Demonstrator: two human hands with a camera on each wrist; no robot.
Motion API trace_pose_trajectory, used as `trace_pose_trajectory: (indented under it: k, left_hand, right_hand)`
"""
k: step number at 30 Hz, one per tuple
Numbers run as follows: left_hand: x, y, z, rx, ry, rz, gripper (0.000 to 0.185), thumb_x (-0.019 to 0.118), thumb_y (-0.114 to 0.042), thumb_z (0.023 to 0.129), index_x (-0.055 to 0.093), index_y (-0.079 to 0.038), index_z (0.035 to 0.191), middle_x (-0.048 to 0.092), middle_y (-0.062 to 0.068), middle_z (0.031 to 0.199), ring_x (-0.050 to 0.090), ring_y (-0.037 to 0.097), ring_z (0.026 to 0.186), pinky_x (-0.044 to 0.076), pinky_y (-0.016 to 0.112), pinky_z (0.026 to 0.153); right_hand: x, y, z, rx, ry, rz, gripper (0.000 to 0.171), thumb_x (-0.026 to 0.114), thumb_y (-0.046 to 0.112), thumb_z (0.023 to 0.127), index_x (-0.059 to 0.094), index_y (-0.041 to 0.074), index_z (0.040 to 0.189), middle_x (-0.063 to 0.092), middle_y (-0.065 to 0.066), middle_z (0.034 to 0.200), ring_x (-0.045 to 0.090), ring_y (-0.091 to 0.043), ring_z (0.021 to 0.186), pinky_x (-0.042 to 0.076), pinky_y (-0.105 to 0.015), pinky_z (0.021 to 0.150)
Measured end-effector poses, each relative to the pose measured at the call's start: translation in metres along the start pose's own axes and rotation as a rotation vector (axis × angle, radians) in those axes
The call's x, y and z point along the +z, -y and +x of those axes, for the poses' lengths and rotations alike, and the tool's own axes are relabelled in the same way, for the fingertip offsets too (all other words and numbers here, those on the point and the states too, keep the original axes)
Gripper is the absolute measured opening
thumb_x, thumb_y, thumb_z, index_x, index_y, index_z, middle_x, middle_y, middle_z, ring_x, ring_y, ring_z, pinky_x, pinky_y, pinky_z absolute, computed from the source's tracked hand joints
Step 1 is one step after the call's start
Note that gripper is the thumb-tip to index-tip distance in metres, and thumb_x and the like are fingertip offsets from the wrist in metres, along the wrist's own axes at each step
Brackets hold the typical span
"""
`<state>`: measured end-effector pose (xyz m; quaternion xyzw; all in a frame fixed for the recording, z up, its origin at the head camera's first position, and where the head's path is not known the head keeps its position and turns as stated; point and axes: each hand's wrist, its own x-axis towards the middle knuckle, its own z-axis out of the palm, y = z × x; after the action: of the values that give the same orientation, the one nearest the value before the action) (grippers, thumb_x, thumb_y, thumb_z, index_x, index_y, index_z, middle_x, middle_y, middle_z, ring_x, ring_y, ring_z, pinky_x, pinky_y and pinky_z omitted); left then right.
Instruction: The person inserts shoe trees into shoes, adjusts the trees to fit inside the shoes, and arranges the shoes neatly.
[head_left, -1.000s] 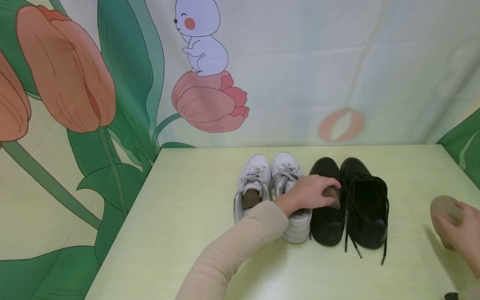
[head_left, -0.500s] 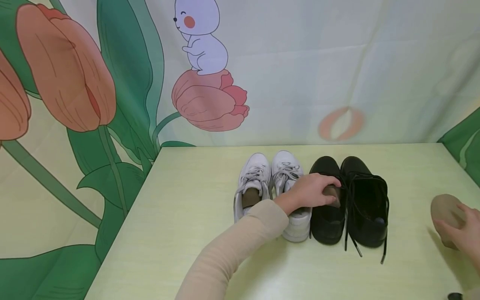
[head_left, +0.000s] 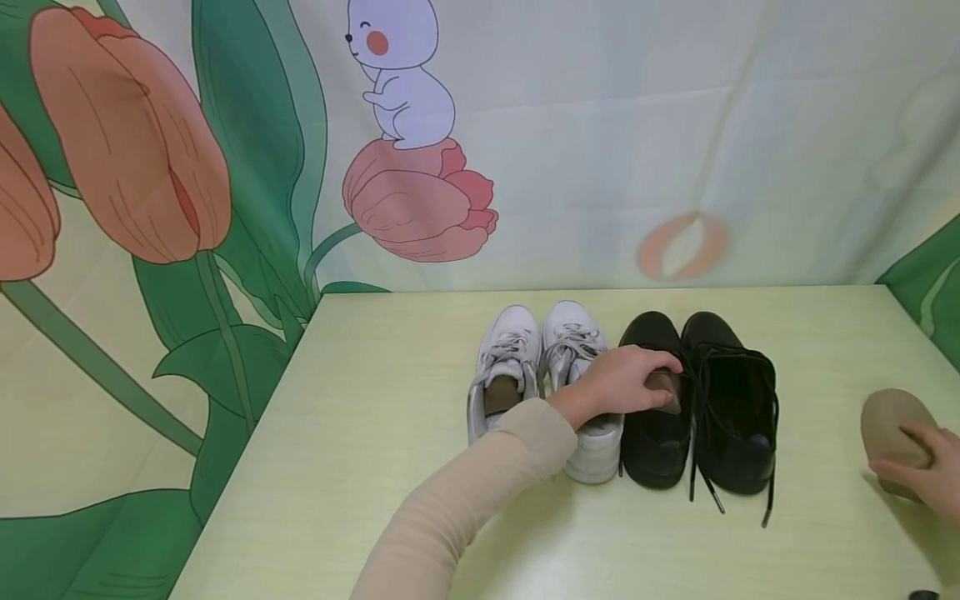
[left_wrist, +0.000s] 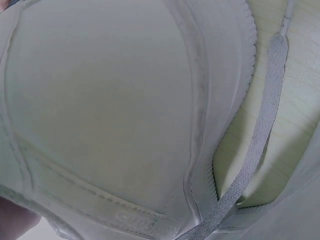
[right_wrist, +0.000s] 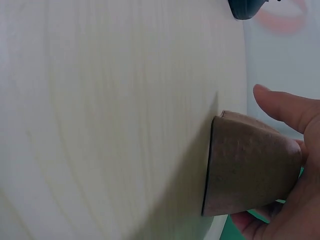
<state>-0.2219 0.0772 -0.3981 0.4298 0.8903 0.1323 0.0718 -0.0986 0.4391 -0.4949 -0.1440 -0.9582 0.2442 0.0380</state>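
My left hand [head_left: 622, 379] reaches across the white sneakers into the left black shoe [head_left: 652, 462], where its thumb and fingers grip a brown shoe insert [head_left: 663, 385], partly hidden. The right black shoe [head_left: 738, 417] stands beside it with loose laces. At the right edge my right hand [head_left: 933, 467] holds another brown, rounded toe-shaped insert [head_left: 892, 417] close over the table. In the right wrist view, this insert [right_wrist: 250, 165] has a flat dark-edged end facing the table, and the thumb stands away from its side. A white sneaker [left_wrist: 100, 100] fills the left wrist view.
A left white sneaker [head_left: 510, 333] with a brown piece [head_left: 502, 394] inside stands left of the right white sneaker [head_left: 573, 325]. Both pairs point toward the printed backdrop [head_left: 562, 167] behind the pale table [head_left: 375, 400]. A small dark object [head_left: 922, 595] shows at the bottom right.
The right hand has shifted its fingers over the face of the insert, which has turned slightly in the grasp. The left hand and the shoes look the same.
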Motion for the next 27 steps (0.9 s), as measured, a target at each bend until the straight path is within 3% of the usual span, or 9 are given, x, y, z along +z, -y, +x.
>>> trace_pose_trajectory:
  k: [5,11,21,27]
  left_hand:
    - [0.001,0.001,0.001,-0.006,0.002,-0.007,0.035,0.053,-0.030,0.086,0.051,-0.028,0.121,0.057,-0.010,0.115,0.053,0.005,0.096,0.041,0.017,0.070]
    - [0.000,0.001,0.001,-0.002,0.006,-0.021,0.035,0.053,-0.029,0.086,0.051,-0.027,0.121,0.058,-0.009,0.114,0.053,0.005,0.092,0.041,0.017,0.069]
    - [-0.001,0.000,0.002,-0.023,0.030,-0.046,0.035,0.052,-0.030,0.087,0.051,-0.027,0.121,0.057,-0.009,0.116,0.053,0.006,0.095,0.041,0.018,0.073]
    - [-0.006,-0.002,0.001,-0.030,0.046,-0.081,0.034,0.053,-0.030,0.086,0.052,-0.026,0.120,0.055,-0.009,0.119,0.052,0.006,0.100,0.040,0.018,0.079]
  right_hand:
    - [0.000,-0.008,0.001,-0.028,0.034,0.038,0.082,0.060,0.037,0.082,0.017,-0.009,0.134,0.018,-0.042,0.128,0.017,-0.058,0.117,0.019,-0.064,0.090]
    - [0.001,-0.016,0.001,0.004,0.074,0.018,0.090,0.062,0.042,0.079,0.010,-0.002,0.139,0.007,-0.036,0.137,0.007,-0.054,0.124,0.015,-0.065,0.093]
    - [0.009,-0.036,0.004,0.011,0.063,0.082,0.094,0.066,0.041,0.075,0.009,0.002,0.139,-0.001,-0.032,0.140,-0.001,-0.053,0.125,0.009,-0.064,0.097]
    - [0.008,-0.033,0.002,0.003,0.062,0.095,0.097,0.067,0.038,0.075,0.004,0.002,0.139,-0.001,-0.034,0.138,-0.001,-0.053,0.126,0.009,-0.063,0.098]
